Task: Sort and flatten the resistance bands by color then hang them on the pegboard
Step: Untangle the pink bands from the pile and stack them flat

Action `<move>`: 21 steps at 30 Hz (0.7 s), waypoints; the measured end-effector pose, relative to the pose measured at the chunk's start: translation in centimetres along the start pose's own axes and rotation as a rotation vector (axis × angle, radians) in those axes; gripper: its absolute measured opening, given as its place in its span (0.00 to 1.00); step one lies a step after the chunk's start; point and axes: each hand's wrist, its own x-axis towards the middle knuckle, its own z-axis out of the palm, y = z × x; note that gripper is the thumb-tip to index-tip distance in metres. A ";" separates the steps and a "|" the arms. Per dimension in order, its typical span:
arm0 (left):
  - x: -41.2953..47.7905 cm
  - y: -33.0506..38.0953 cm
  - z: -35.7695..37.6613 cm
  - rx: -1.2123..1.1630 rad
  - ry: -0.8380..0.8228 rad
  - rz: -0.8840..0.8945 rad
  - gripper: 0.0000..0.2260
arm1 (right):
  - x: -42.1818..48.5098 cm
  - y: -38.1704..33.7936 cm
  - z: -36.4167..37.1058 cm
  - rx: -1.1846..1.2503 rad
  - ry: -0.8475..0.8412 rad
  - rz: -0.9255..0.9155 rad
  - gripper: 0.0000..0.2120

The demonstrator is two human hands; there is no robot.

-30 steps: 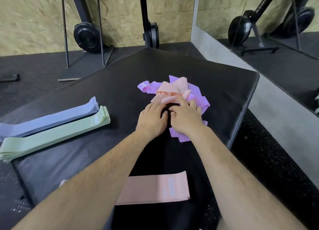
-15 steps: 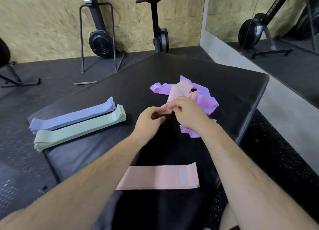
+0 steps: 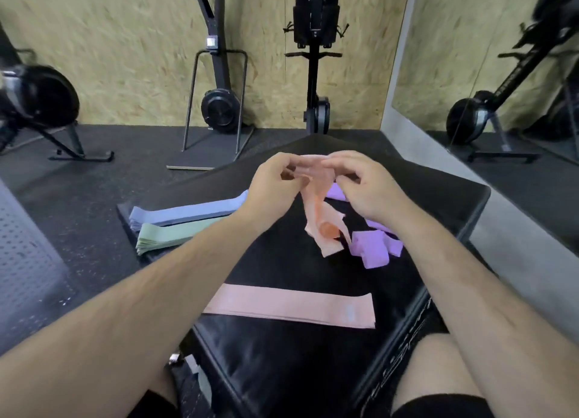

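pink elastic, thin and floppy: the twisted band [image 3: 319, 217] is held up over the black padded desk [image 3: 282, 370]. its top edge is pinched between the left grip [image 3: 275, 185] and the right grip [image 3: 360, 185], both with fingers curled close onto it and holding nothing else. its lower loops droop beside the purple bands [image 3: 372, 248], a loose heap on the desk; whether the hanging end touches the surface i cannot tell. nearer the person lies a flat pink band [image 3: 291, 308], and off to the left a blue stack [image 3: 188, 212] and a green stack [image 3: 178, 234] sit side by side, already pressed flat. the band looks very light and has no stiffness of its own, so it will likely fold and twist wherever it is not supported. being stretchy, a hard pull would probably lengthen it rather than undo the twist. it seems neither slippery nor fragile. the best hold is probably at the two far ends of the loop, pinching both layers at once and drawing them gently apart until the twist drops out. it could then be laid on the flat pink band and smoothed with an open palm. no pegboard is in view.
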 end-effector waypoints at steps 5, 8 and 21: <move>0.1 4.8 -2.8 -0.097 0.073 0.097 0.09 | 1.3 -5.1 -2.8 0.085 0.012 -0.021 0.22; -0.2 7.2 -4.3 -0.151 0.108 0.130 0.09 | 1.0 -8.0 -4.1 0.187 0.058 -0.046 0.18; -5.3 11.1 -7.5 -0.281 0.061 0.171 0.06 | -3.3 -13.4 -4.1 0.141 0.118 -0.010 0.12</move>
